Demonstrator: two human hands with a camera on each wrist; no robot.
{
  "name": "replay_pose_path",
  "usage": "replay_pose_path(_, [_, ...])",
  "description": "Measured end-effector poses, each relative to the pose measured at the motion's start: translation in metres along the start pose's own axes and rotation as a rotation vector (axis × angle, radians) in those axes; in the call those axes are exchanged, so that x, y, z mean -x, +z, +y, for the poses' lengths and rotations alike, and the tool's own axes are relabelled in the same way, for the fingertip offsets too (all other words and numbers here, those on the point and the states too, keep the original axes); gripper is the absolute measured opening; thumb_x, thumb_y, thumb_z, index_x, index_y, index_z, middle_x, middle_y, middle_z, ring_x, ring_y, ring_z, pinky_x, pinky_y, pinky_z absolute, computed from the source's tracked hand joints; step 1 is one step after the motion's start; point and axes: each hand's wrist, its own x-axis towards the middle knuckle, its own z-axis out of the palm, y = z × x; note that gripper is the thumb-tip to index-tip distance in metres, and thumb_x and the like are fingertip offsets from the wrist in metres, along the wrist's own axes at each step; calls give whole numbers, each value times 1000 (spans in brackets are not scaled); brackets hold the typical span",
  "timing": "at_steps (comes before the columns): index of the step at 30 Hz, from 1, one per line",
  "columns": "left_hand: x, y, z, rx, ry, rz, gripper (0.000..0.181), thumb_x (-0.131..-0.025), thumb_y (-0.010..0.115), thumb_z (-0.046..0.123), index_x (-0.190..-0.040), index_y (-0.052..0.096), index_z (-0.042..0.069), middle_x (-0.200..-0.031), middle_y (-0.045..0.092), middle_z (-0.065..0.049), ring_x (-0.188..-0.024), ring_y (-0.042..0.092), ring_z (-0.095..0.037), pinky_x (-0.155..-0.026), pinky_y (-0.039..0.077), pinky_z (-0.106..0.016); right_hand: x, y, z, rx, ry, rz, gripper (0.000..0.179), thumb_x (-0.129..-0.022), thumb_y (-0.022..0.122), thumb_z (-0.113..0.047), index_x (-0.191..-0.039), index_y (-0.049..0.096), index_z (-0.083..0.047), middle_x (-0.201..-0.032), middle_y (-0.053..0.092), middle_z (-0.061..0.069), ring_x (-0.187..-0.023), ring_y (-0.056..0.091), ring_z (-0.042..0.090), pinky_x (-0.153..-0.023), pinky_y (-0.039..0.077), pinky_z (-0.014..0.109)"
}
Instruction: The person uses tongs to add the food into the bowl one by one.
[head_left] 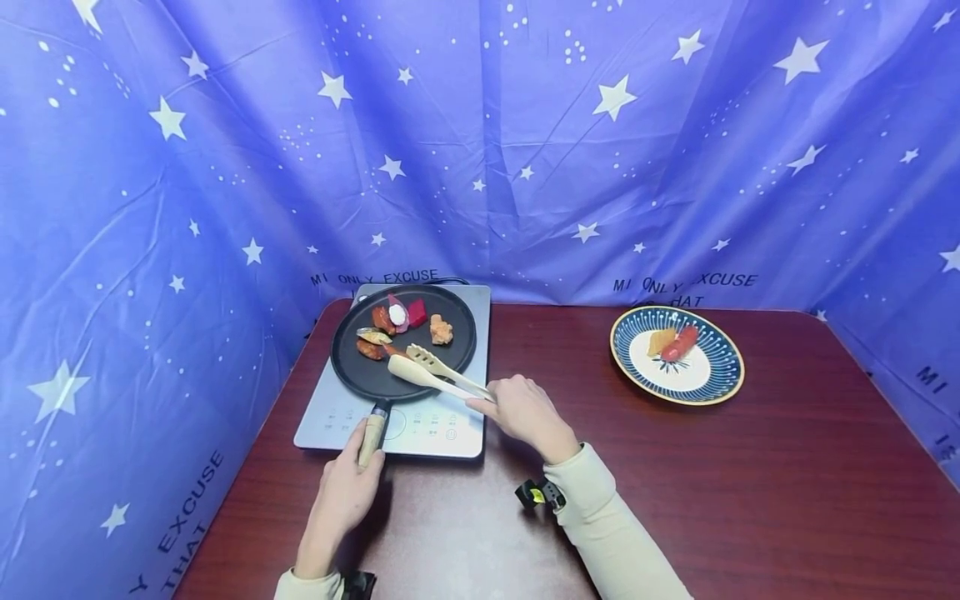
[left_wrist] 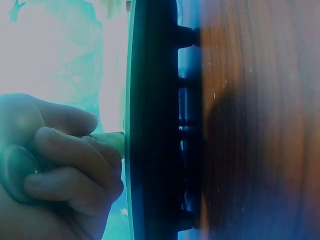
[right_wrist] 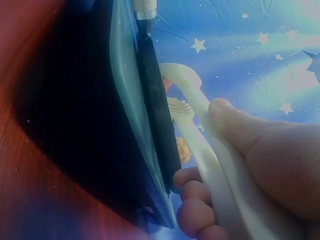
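My left hand (head_left: 348, 487) grips the wooden handle (head_left: 371, 442) of a round black frying pan (head_left: 367, 379); the left wrist view shows the fingers (left_wrist: 75, 160) curled round it. In my right hand (head_left: 531, 415) are cream-coloured tongs (head_left: 442, 379), held between thumb and fingers. Over the near part of the pan, the tongs' tips stand around or beside a reddish-orange piece of food (head_left: 393, 351); I cannot tell whether they pinch it. Elsewhere in the pan lie a golden-brown chunk (head_left: 440, 330), a dark red cube (head_left: 417, 313), a shell-like piece (head_left: 373, 336) and several brownish pieces.
Beneath the pan is a white flat induction cooktop (head_left: 318, 425) on the dark red wooden table (head_left: 570, 367). To the right stands a blue-patterned plate (head_left: 723, 379) bearing a red sausage (head_left: 679, 343) and a golden piece (head_left: 659, 341). A blue star-printed curtain (head_left: 525, 200) hangs behind.
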Motion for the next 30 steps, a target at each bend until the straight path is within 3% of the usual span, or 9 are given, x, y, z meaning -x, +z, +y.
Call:
replay_pose_path(13, [0, 0, 0, -4, 12, 0, 57, -93, 53, 23, -146, 36, 9, -111, 61, -26, -75, 57, -26, -72, 45, -48, -7, -6, 7, 21, -8, 21, 46, -89, 58, -50, -59, 49, -16, -50, 37, -5, -44, 42, 18, -43, 35, 34])
replay_pose_path(30, [0, 0, 0, -6, -2, -4, 58, -93, 53, 23, -146, 36, 9, -106, 63, -26, -73, 56, -25, -71, 45, -48, -19, -16, 2, 70, -52, 66, 43, -88, 60, -49, -61, 52, -15, -49, 39, -2, -43, 42, 18, -42, 36, 34])
